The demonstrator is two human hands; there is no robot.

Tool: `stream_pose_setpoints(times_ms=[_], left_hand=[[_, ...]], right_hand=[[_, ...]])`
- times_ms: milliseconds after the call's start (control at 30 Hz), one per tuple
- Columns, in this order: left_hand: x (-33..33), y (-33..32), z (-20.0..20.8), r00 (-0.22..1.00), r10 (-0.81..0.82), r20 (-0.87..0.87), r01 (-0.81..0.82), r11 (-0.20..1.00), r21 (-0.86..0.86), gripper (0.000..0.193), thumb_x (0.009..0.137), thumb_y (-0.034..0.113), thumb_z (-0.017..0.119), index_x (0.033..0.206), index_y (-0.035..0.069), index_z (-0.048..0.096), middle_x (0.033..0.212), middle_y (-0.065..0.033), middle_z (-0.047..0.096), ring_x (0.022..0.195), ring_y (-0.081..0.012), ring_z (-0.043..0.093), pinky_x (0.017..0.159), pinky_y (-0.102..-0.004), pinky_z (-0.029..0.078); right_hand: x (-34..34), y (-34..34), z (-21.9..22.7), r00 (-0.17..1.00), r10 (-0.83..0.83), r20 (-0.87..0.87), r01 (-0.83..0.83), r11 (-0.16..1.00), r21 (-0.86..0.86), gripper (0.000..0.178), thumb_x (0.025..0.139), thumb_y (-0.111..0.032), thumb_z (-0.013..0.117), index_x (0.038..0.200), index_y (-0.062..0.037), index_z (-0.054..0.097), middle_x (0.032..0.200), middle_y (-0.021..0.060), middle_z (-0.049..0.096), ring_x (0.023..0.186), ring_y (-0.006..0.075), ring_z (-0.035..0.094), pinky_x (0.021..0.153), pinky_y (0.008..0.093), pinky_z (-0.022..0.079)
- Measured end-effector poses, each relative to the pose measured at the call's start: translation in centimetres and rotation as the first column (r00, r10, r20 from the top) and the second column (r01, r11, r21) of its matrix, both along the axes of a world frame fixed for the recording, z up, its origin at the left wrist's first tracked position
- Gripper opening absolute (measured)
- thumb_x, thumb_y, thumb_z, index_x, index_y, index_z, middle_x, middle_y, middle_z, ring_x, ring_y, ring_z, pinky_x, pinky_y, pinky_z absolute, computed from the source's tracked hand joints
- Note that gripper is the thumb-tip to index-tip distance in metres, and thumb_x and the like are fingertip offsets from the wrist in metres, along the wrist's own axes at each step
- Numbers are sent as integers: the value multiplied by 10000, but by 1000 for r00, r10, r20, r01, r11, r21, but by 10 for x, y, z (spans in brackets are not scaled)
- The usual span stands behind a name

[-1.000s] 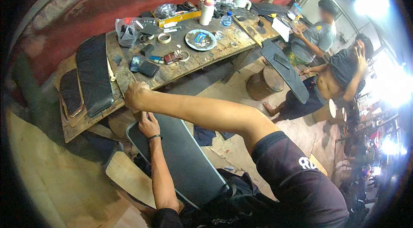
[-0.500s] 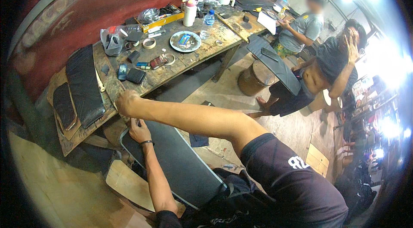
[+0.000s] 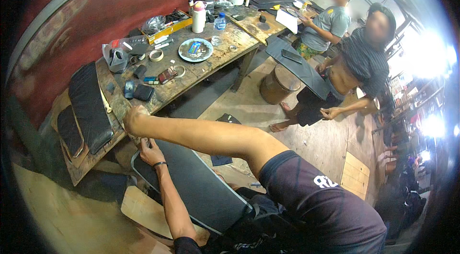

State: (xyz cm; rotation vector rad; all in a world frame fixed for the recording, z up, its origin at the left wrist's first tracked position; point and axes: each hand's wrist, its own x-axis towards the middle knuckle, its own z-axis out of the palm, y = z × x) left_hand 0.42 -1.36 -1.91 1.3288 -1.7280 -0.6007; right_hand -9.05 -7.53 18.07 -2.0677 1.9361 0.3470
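Note:
My right hand is curled at the near edge of the workbench, beside a black padded sheet. Its fingers are bent downward, and whatever they grip is hidden behind the hand. Just below it is my left hand, a dark band on its wrist. The left fingers are pinched together; something too small to make out may be between them. Under my left hand a dark board with a pale edge slants across my lap.
On the bench stand a plate, a white bottle, a tape roll, a black wallet-like item and a yellow-sided tray. Two people are at the right; one has a dark board across the lap, near a round drum.
The seated person at the right has lowered a raised hand from the face to beside the lap. The view has shifted slightly; my hands keep about the same place at the bench edge.

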Motion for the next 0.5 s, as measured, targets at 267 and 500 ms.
stream_pose_setpoints(times_ms=[267,500], left_hand=[[2,1,-2,984,-39,176,24,996,92,387,999,244,677,1277,-25,677,1094,-257,732,1032,-449,701,884,-529,546],[19,-6,-7,978,-172,118,166,984,60,243,970,58,616,1117,-104,722,1130,-322,725,1055,-501,681,937,-547,533]], right_hand=[[3,15,-18,1000,17,21,-14,990,-138,328,930,-279,744,1217,-138,816,1343,157,733,1224,319,710,887,406,614],[6,10,-41,972,-97,212,146,963,-228,303,910,-218,761,1179,-91,818,1306,179,746,1200,301,728,881,401,622]])
